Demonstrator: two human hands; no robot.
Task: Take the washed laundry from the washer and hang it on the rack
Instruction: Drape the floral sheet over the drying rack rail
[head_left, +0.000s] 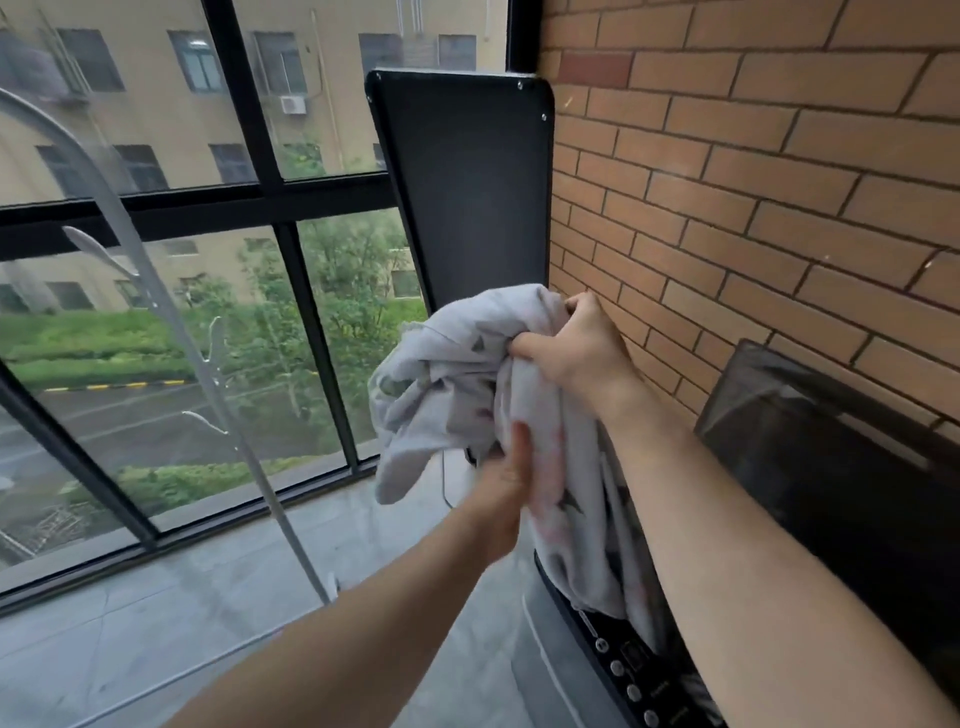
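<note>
A pale grey cloth with a faint star print (447, 374) hangs bunched in the air above the top-loading washer (613, 670) at the lower right. My right hand (576, 348) grips the cloth's upper bunch. My left hand (501, 488) holds a lower fold of the same cloth, fingers wrapped round it. The cloth's tail still trails down into the washer's opening. The washer's dark lid (831, 467) stands raised against the brick wall. The white drying rack's pole (218, 395) with small hooks slants across the left.
A brick wall (753, 182) closes the right side. A tall black panel (467, 197) stands in the corner behind the cloth. Large black-framed windows (270, 192) run along the left and back. Grey floor (156, 623) lies below the rack.
</note>
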